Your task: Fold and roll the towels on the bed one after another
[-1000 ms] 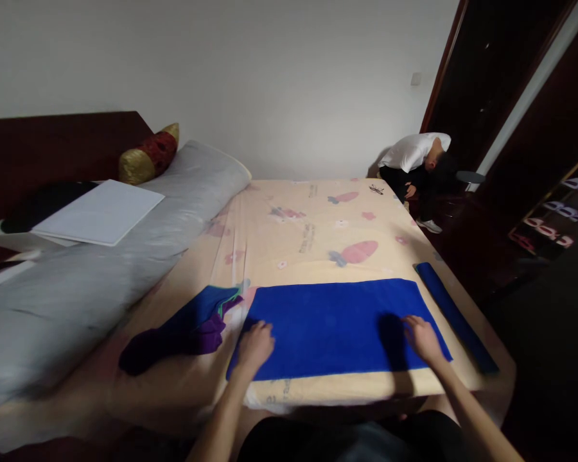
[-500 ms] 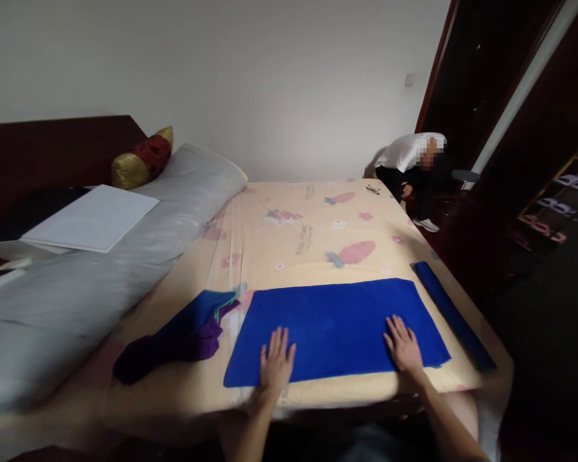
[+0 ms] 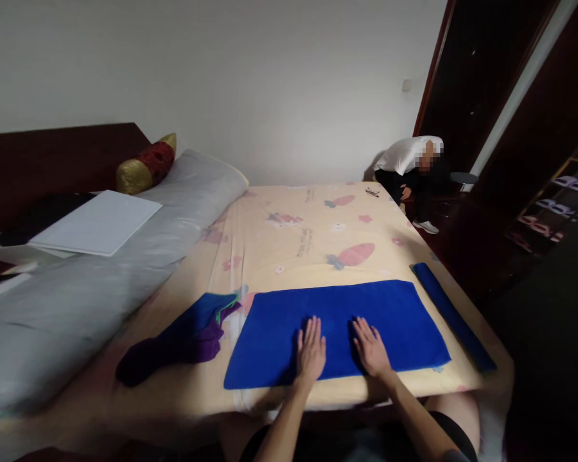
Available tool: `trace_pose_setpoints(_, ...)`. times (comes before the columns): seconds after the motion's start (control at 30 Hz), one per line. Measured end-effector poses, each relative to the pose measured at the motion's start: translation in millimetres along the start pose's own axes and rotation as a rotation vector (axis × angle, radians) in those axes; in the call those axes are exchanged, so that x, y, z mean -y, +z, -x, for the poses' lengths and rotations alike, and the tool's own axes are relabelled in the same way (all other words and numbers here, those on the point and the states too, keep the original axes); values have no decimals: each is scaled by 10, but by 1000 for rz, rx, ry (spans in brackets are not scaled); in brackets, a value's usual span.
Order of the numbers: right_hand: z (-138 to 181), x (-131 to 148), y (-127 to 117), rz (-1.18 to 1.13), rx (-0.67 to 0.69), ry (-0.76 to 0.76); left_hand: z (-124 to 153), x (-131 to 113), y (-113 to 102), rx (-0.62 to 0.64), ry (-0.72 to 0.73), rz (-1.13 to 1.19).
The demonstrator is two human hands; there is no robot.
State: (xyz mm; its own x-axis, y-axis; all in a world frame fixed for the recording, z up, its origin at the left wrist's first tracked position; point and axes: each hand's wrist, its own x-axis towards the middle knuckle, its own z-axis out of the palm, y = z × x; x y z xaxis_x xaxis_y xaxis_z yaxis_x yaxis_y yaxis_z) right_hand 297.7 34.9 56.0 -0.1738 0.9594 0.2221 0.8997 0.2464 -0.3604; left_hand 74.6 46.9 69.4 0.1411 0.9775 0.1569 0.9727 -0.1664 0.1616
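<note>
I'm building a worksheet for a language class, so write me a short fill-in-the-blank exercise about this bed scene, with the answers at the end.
1. The flat cloth beneath the left hand and the right hand is coloured ____.
2. A long, narrow bundle lies to the person's ____ of that cloth.
3. The bolster has a red middle and ends coloured ____.

Missing words: blue; right; gold.

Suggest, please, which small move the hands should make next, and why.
Perhaps slide the left hand and right hand apart across the blue cloth to smooth its ends: both are palm-down, either side of its middle, away from those ends.
</note>
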Motion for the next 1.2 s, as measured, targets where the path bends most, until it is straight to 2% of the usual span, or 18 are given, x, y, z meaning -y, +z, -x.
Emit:
trace_pose_setpoints(0.07,-103,271,118,-42,66,-82,-52,-297,130,38,99,61)
trace_pose_setpoints(0.1,-135,330,147,-54,89,-103,-61,-367,172,53,130,86)
trace_pose_setpoints(0.17,-156,265,135,-57,105,-92,-54,-319,196,69,151,112)
trace_pose_setpoints(0.2,-140,144,93,-46,96,-62,-37,-201,177,65,131,107)
trace_pose_setpoints(0.27,-51,-235,-46,-4,53,42,26,187,82,46,31,73)
trace_pose_setpoints(0.33,108,-704,-232,80,-23,195,125,681,-63,9,-197,-17)
trace_pose_setpoints(0.43,385,-1303,-488,132,-79,328,302,1323,-283,5,-390,-73)
trace_pose_setpoints(0.5,499,-1497,-575,140,-101,356,375,1533,-372,-5,-429,-92)
trace_pose_setpoints(0.53,516,-1516,-581,141,-110,363,382,1554,-388,-16,-434,-97)
trace_pose_setpoints(0.57,505,-1484,-562,138,-118,365,367,1521,-386,-30,-431,-99)
trace_pose_setpoints(0.63,401,-1280,-448,120,-111,335,275,1308,-325,-45,-392,-90)
trace_pose_setpoints(0.87,-282,25,167,-38,96,-52,-189,-88,151,43,31,43)
trace_pose_setpoints(0.93,-429,186,204,-72,153,-134,-270,-284,234,92,108,92)
trace_pose_setpoints(0.97,-479,178,186,-76,165,-153,-301,-290,250,107,120,103)
trace_pose_setpoints(1.0,-510,108,146,-68,162,-147,-324,-230,246,112,110,104)
trace_pose_setpoints(1.07,-500,-200,12,-22,125,-60,-343,74,183,94,36,83)
trace_pose_setpoints(1.2,-223,-1126,-339,133,-10,264,-240,1049,-70,39,-221,18)
